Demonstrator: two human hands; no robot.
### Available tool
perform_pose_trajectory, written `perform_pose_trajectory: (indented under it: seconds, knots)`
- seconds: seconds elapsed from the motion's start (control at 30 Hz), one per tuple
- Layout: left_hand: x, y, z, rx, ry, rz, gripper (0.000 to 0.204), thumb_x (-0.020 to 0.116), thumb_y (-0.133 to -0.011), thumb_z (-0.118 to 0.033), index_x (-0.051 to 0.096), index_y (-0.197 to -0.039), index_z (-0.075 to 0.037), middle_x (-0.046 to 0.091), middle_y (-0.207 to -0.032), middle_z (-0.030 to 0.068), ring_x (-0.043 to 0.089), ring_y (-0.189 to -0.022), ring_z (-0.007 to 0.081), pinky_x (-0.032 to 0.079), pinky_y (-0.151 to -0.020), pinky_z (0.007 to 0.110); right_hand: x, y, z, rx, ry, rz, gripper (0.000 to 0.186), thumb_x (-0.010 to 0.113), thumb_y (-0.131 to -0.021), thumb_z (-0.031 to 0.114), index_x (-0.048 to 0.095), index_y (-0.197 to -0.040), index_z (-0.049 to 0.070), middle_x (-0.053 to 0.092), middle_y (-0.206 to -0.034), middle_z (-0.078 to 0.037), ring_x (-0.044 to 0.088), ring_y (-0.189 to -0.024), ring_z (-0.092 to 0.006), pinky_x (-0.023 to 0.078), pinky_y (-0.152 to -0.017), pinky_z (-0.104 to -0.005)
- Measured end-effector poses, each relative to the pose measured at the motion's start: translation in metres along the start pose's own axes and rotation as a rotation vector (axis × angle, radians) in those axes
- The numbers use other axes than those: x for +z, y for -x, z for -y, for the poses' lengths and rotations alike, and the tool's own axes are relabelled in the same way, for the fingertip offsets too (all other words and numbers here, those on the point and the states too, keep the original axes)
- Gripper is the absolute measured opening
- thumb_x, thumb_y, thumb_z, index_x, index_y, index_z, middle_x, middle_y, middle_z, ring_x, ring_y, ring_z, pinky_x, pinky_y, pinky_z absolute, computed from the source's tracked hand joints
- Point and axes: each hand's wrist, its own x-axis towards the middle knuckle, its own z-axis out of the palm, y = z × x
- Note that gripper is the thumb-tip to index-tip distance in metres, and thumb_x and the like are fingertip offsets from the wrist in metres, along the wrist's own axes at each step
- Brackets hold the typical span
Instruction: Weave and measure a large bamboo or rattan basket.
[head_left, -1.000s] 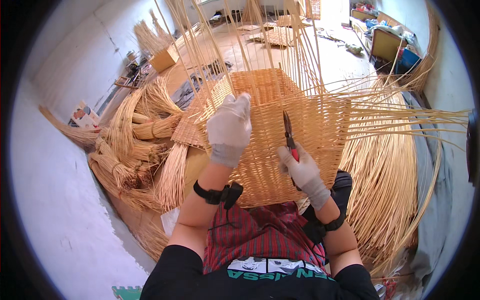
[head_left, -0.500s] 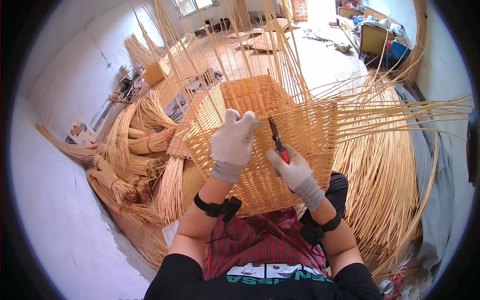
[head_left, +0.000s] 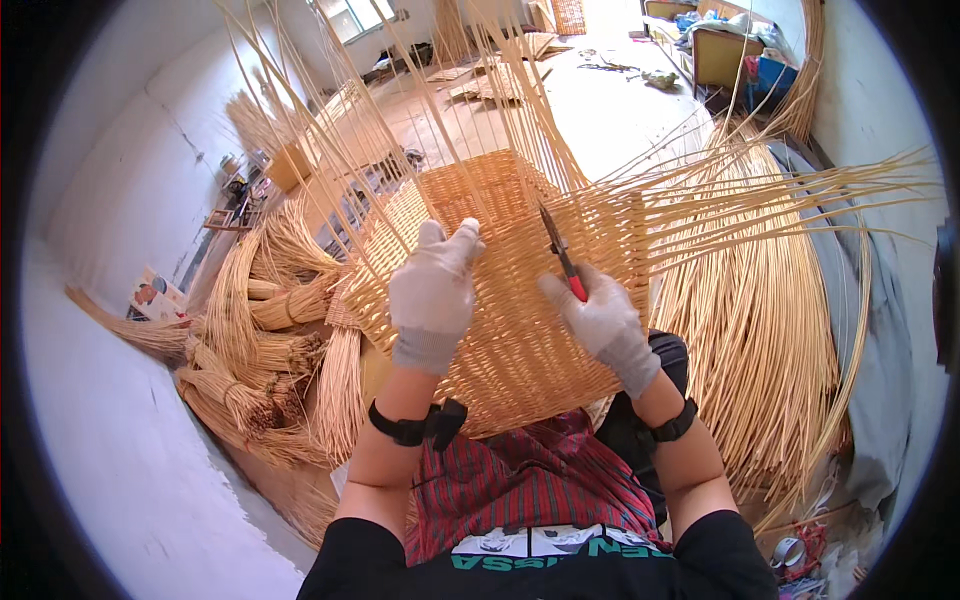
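A half-woven cane basket [head_left: 500,340] rests over my lap, with long loose canes [head_left: 780,190] sticking up and out to the right from its upper edges. My left hand [head_left: 432,290], in a pale work glove, is closed against the upper front of the weave; what its fingertips pinch is unclear. Gloved too, my right hand [head_left: 597,318] grips red-handled cutting pliers [head_left: 566,262], whose dark jaws point up beside the weave's upper edge, just right of my left hand.
Tied cane bundles [head_left: 255,380] lie at left beside the wall; a long heap of canes [head_left: 750,370] is at right. Flat woven panels [head_left: 500,85] lie on the far floor. A cluttered bench [head_left: 730,55] stands at back right, a box [head_left: 288,165] at back left.
The basket and both hands sit further left in the picture than a second ago, and the room appears shifted left and up. The pliers remain in my right hand.
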Motion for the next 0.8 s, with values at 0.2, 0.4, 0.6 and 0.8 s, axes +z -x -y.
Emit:
perform_pose_trajectory:
  seconds: [0.2,0.4,0.6,0.8]
  knots:
    - [0.016,-0.009,-0.019,0.007,0.104,-0.184,0.019,0.072,-0.09,-0.013,0.073,-0.109,-0.01,0.063,-0.085,0.0078,0.064,-0.066,0.0249,0.051,-0.059,0.037,-0.007,0.02,-0.025,0.082,-0.251,-0.038,0.065,0.059,-0.092,0.064,0.064,-0.103,0.0,0.065,-0.073,-0.009,0.066,-0.075,-0.0273,0.05,-0.073,-0.0401]
    - [0.032,-0.025,-0.026,-0.004,0.084,-0.098,0.014,0.071,-0.092,-0.014,0.073,-0.105,-0.01,0.066,-0.082,0.0081,0.065,-0.067,0.0259,0.051,-0.059,0.036,-0.024,0.002,-0.029,0.022,-0.025,-0.138,0.064,0.061,-0.091,0.063,0.064,-0.104,0.0,0.066,-0.077,-0.018,0.065,-0.076,-0.0362,0.049,-0.073,-0.0432]
    - [0.031,-0.03,-0.033,0.038,0.037,-0.262,0.017,0.069,-0.091,-0.01,0.073,-0.108,-0.012,0.067,-0.088,0.0114,0.066,-0.07,0.0284,0.054,-0.062,0.038,-0.026,0.008,-0.03,-0.031,-0.081,-0.141,0.049,0.067,-0.094,0.049,0.061,-0.102,0.0,0.063,-0.071,-0.014,0.062,-0.067,-0.0312,0.048,-0.065,-0.0408]
    - [0.024,-0.014,-0.04,0.006,-0.02,0.077,0.029,0.07,-0.087,-0.017,0.068,-0.115,-0.012,0.059,-0.099,0.0097,0.068,-0.072,0.0271,0.054,-0.059,0.039,-0.029,0.018,-0.028,-0.02,-0.506,-0.082,0.026,0.068,-0.099,0.028,0.06,-0.105,0.003,0.052,-0.067,0.003,0.05,-0.055,-0.0035,0.04,-0.05,-0.0219]
